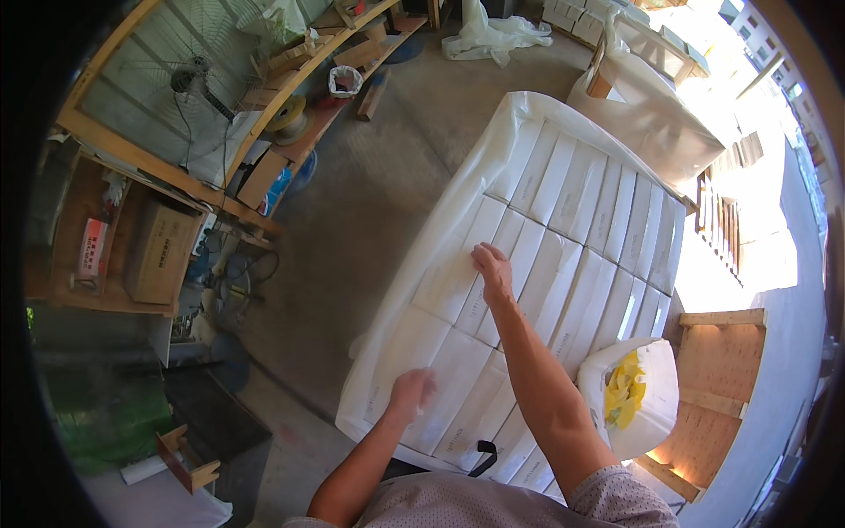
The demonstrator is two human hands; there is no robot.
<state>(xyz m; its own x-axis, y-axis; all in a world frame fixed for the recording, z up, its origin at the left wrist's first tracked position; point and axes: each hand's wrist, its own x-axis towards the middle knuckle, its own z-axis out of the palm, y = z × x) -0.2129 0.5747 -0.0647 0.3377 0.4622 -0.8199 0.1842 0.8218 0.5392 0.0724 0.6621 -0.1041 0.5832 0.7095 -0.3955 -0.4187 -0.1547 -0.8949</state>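
Overhead head-camera view of a person bent over a stack of long white boxes (563, 238), packed side by side in rows and wrapped in a translucent plastic sheet (422, 255) that hangs down the near and left sides. The stack fills the middle of the view and stands on a grey concrete floor (370, 176).

Right hand (493, 271): laid palm down on the top of the boxes near the middle of the stack, fingers extended and held close together, pointing away from the person. It touches the surface over the joint between two boxes; nothing is pinched or gripped.

Left hand (414, 387): resting on the near left part of the stack, close to its edge, fingers curled loosely downward against the box tops. Whether it holds a fold of the plastic cannot be told.

Both bare forearms enter from the lower edge, above a pale patterned shirt (475, 502). A short black strap (486, 456) lies at the near edge of the stack between the arms.

Surroundings: just right of the stack, a white sack (656, 387) stands open with yellow material (625, 387) inside, beside a wooden crate (717, 387). To the left, well apart from the stack, a wooden shelf unit (132, 220) carries a brown cardboard box (160, 251), a wire fan guard (189, 84) and assorted clutter. Crumpled plastic film (493, 35) lies on the floor at the far end, near a second wrapped stack (656, 114).
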